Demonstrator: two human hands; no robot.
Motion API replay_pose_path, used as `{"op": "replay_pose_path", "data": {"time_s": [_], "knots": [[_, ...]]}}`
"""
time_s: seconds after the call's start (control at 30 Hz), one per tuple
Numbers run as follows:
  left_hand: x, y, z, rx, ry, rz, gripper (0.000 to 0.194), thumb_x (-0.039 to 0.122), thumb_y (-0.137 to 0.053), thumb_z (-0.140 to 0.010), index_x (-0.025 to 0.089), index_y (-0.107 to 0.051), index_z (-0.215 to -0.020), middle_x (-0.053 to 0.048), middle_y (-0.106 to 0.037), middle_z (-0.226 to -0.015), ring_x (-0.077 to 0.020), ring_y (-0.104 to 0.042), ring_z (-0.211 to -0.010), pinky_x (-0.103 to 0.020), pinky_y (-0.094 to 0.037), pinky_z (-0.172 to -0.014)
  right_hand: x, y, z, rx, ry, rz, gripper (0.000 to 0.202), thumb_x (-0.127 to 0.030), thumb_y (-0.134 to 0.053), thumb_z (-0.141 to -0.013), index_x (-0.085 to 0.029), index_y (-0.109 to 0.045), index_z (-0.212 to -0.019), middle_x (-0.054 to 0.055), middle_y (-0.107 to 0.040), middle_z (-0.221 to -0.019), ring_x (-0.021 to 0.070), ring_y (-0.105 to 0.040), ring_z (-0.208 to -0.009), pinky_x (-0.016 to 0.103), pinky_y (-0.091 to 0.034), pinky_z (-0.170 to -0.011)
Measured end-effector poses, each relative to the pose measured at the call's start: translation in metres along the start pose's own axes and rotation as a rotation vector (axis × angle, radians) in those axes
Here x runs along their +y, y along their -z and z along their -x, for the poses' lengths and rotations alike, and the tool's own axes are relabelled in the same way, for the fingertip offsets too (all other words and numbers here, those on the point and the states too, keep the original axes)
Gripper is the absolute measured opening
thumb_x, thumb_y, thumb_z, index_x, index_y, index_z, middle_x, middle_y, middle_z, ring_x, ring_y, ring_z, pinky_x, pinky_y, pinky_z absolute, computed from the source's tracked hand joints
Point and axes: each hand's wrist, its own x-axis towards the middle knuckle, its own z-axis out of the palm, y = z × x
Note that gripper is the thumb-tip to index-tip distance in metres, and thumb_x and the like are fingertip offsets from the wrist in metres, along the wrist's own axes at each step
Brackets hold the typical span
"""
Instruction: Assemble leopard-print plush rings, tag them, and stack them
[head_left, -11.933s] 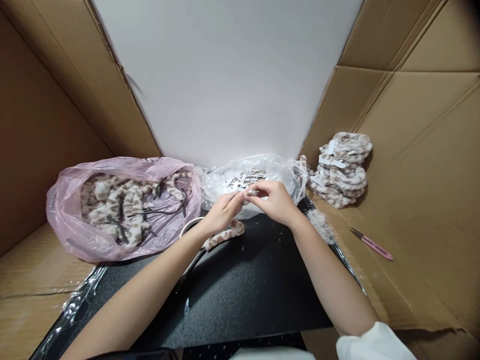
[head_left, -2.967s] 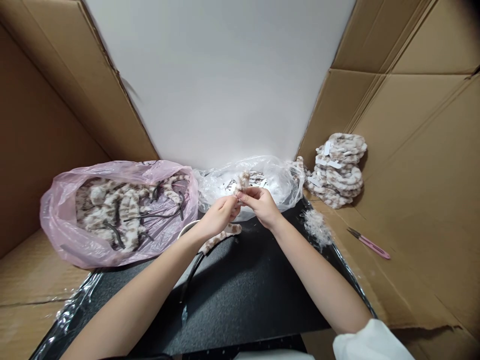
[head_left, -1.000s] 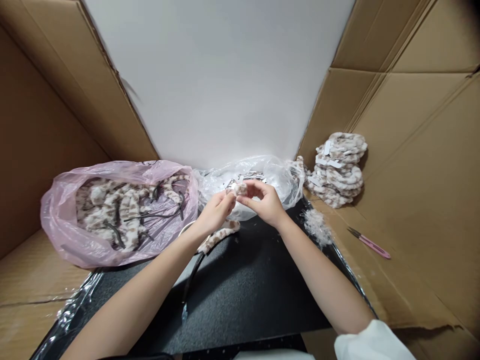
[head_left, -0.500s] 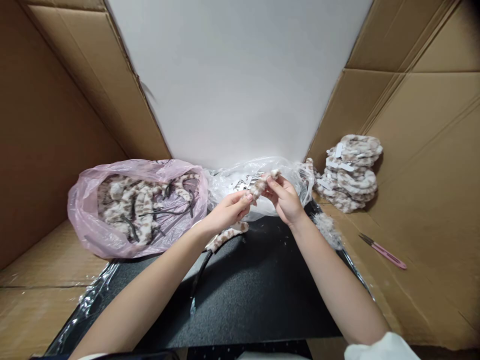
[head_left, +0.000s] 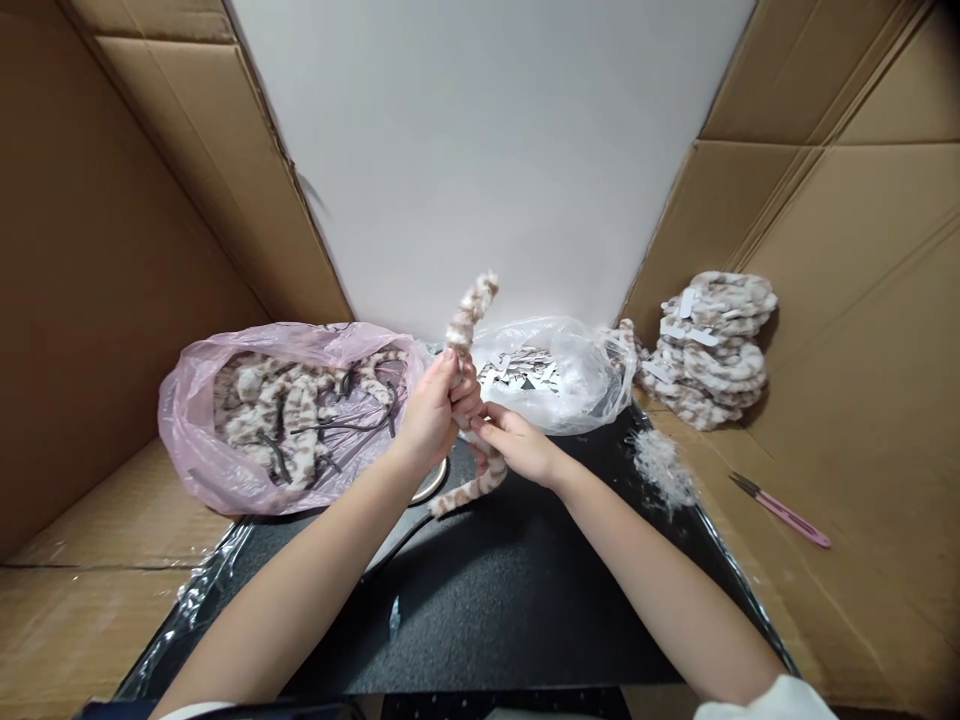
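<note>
Above the black tabletop (head_left: pixel 517 600), the left hand (head_left: pixel 435 412) clenches and right hand (head_left: pixel 523 447) pinches a fuzzy mottled tube (head_left: pixel 470 314).

A furry band (head_left: pixel 470 312), off-white with tan-brown patches, was gripped around its middle in the left hand (head_left: pixel 441 412). Its upper stretch stood up from the fist, slim and rounded, leaning to the right toward a fluffy, blunt tip. Fingers of the right hand (head_left: pixel 526 450) touched it just below the fist. A lower furry stretch (head_left: pixel 480 484) bent round there, curving nearward and left above the black tabletop (head_left: pixel 517 590); whether it joined the upper one was hidden by the hands. From its left end a thin dark strip (head_left: pixel 405 543) ran nearward and left.
</note>
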Motion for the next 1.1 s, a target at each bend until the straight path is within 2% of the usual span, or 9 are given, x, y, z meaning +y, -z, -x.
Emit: {"op": "replay_pose_path", "data": {"time_s": [0.2, 0.33, 0.43, 0.5, 0.6, 0.83, 1.1], "knots": [[-0.009, 0.002, 0.003, 0.003, -0.130, -0.161, 0.029, 0.043, -0.054, -0.089, 0.019, -0.047, -0.073, 0.004, -0.041, -0.062, -0.0103, -0.044, -0.059, -0.020, -0.039, -0.055, -0.004, -0.009, 0.001, -0.012, 0.078, -0.064, 0.039, -0.057, -0.061, -0.081, -0.021, -0.046, -0.077, -0.007, -0.045, -0.060, 0.0085, -0.044, -0.050, 0.023, -0.041, -0.049], [-0.006, 0.001, 0.002, 0.000, -0.091, -0.093, 0.027, 0.043, -0.056, -0.089, 0.020, -0.047, -0.076, 0.003, -0.046, -0.064, -0.0107, -0.048, -0.060, -0.020, -0.043, -0.058, -0.013, -0.010, 0.006, 0.031, 0.094, 0.039, 0.038, -0.056, -0.059, -0.083, -0.021, -0.047, -0.078, -0.006, -0.041, -0.060, 0.0072, -0.038, -0.048, 0.021, -0.035, -0.046], [0.006, 0.003, -0.003, 0.008, -0.012, 0.089, 0.025, 0.035, -0.049, -0.095, 0.019, -0.048, -0.076, 0.007, -0.037, -0.057, -0.0078, -0.041, -0.047, -0.019, -0.042, -0.054, -0.016, -0.006, 0.008, 0.080, 0.071, 0.124, 0.040, -0.057, -0.055, -0.085, -0.020, -0.046, -0.073, -0.006, -0.040, -0.059, 0.0067, -0.036, -0.046, 0.020, -0.032, -0.043], [0.015, 0.006, -0.006, 0.034, 0.020, 0.195, 0.030, 0.029, -0.037, -0.100, 0.018, -0.047, -0.075, 0.008, -0.030, -0.053, -0.0061, -0.032, -0.041, -0.018, -0.040, -0.050, -0.015, -0.003, 0.006, 0.077, 0.079, 0.113, 0.041, -0.058, -0.054, -0.085, -0.021, -0.044, -0.070, -0.007, -0.038, -0.058, 0.0061, -0.033, -0.045, 0.019, -0.030, -0.041], [0.023, 0.012, -0.011, 0.066, 0.038, 0.268, 0.038, 0.024, -0.024, -0.103, 0.017, -0.047, -0.073, 0.009, -0.027, -0.050, -0.0052, -0.026, -0.037, -0.016, -0.036, -0.045, -0.011, 0.001, 0.003, 0.044, 0.123, 0.110, 0.041, -0.056, -0.054, -0.086, -0.021, -0.043, -0.068, -0.008, -0.035, -0.055, 0.0062, -0.030, -0.044, 0.019, -0.027, -0.041], [0.033, 0.025, -0.019, 0.069, -0.001, 0.304, 0.041, 0.027, -0.023, -0.103, 0.017, -0.045, -0.070, 0.009, -0.028, -0.048, -0.0057, -0.025, -0.035, -0.016, -0.032, -0.041, -0.004, 0.005, -0.002, 0.044, 0.131, 0.144, 0.040, -0.054, -0.054, -0.086, -0.021, -0.043, -0.066, -0.008, -0.035, -0.053, 0.0075, -0.031, -0.045, 0.021, -0.026, -0.044], [0.060, 0.040, -0.025, 0.186, -0.114, 0.311, 0.047, 0.036, -0.019, -0.103, 0.018, -0.040, -0.065, 0.008, -0.027, -0.044, -0.0063, -0.021, -0.034, -0.017, -0.025, -0.038, -0.008, 0.007, 0.000, -0.008, -0.136, -0.022, 0.044, -0.060, -0.062, -0.078, -0.019, -0.045, -0.071, -0.010, -0.035, -0.054, 0.0046, -0.027, -0.043, 0.018, -0.023, -0.040]]}}
